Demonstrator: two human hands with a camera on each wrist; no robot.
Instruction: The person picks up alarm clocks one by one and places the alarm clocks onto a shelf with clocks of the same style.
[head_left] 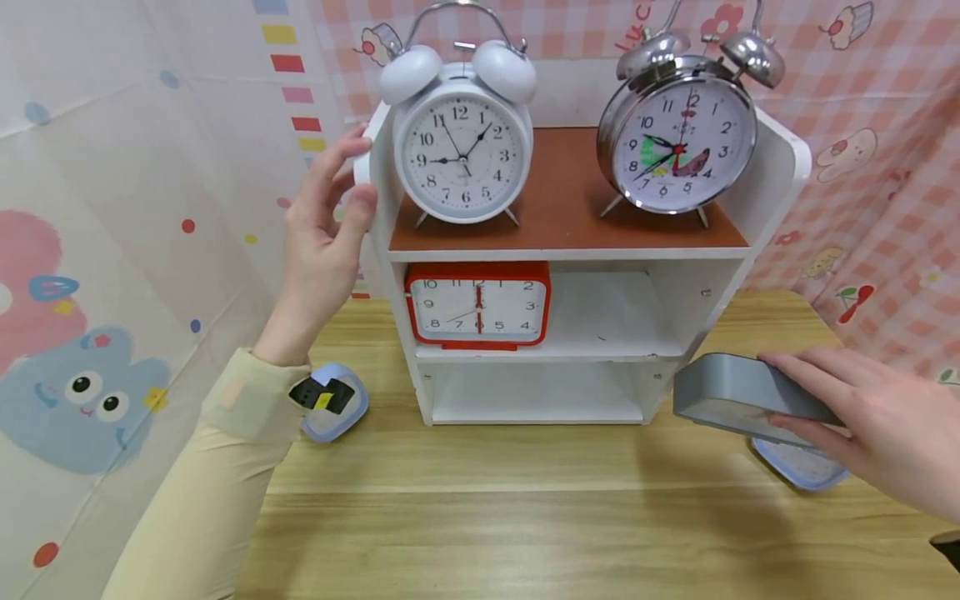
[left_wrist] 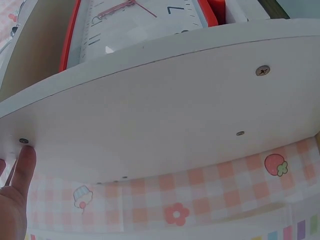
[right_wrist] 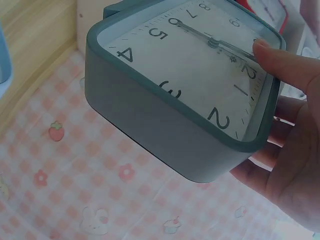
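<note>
Right hand (head_left: 881, 412): pinches the gray clock, thumb on its dial, fingers behind; wrist enters from four o'clock.
Gray clock (head_left: 742, 392): held above the table (head_left: 525, 508), tilted dial-down, near the shelf's (head_left: 570, 255) lower right edge.
Left hand (head_left: 326, 217): fingers loosely bent, touching the shelf's side at ten o'clock; forearm rises from seven.
Middle board (head_left: 615, 321): runs from red clock (head_left: 478, 307) to right panel.

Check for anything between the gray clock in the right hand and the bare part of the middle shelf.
In the head view, the right white side panel lies between the gray clock and the bare part of the middle shelf; nothing visible crosses the open front.
</note>
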